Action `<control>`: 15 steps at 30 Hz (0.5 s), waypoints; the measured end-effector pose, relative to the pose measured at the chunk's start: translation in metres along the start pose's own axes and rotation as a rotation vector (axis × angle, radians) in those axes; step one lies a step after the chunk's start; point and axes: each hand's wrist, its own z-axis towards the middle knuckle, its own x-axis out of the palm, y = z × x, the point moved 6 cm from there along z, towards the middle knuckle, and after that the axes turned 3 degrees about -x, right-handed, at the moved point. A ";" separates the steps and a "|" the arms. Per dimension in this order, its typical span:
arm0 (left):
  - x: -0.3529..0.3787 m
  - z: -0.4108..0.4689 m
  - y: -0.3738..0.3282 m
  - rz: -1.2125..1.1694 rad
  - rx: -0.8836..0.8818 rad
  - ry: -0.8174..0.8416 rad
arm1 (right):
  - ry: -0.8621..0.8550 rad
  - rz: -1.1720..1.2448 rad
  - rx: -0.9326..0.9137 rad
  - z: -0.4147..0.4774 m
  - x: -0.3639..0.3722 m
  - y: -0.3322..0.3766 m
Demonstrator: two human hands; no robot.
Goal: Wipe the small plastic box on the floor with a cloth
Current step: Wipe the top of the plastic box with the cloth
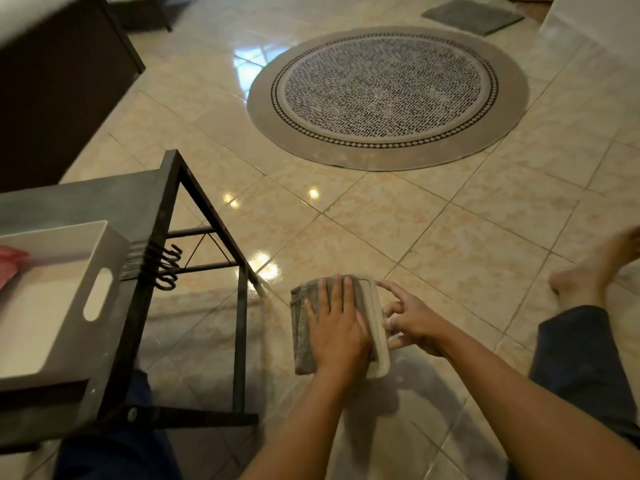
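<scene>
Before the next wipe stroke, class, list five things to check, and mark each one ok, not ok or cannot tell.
1. Grey cloth lies on the small plastic box: ok.
2. Left hand pressed flat on the cloth: ok.
3. Right hand touches the box's right edge: ok.
4. Right hand's grip is firm: cannot tell.
5. Box rests on the tiled floor: ok.

— Where are we?
— A home, we think: glossy beige tiled floor (450, 237), a round grey patterned rug (384, 95) well beyond the fingers (337, 292), a low dark metal-framed table (104, 195) to their left.
</scene>
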 end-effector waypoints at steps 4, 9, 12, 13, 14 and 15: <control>0.019 -0.027 -0.009 0.015 0.041 0.015 | 0.015 -0.023 -0.001 0.003 0.001 0.001; -0.001 0.010 -0.008 0.029 0.065 -0.001 | 0.009 -0.051 -0.011 0.003 0.002 0.002; 0.015 -0.011 -0.001 0.003 -0.011 0.026 | 0.005 -0.015 -0.008 0.004 0.001 0.000; 0.021 -0.018 -0.007 0.019 0.019 0.025 | 0.007 0.002 -0.005 0.005 0.001 -0.001; 0.023 -0.018 -0.013 0.022 0.059 0.010 | 0.007 0.016 -0.002 0.007 0.001 -0.003; 0.023 -0.013 -0.018 0.019 0.087 0.001 | 0.000 0.029 0.000 0.008 0.000 -0.005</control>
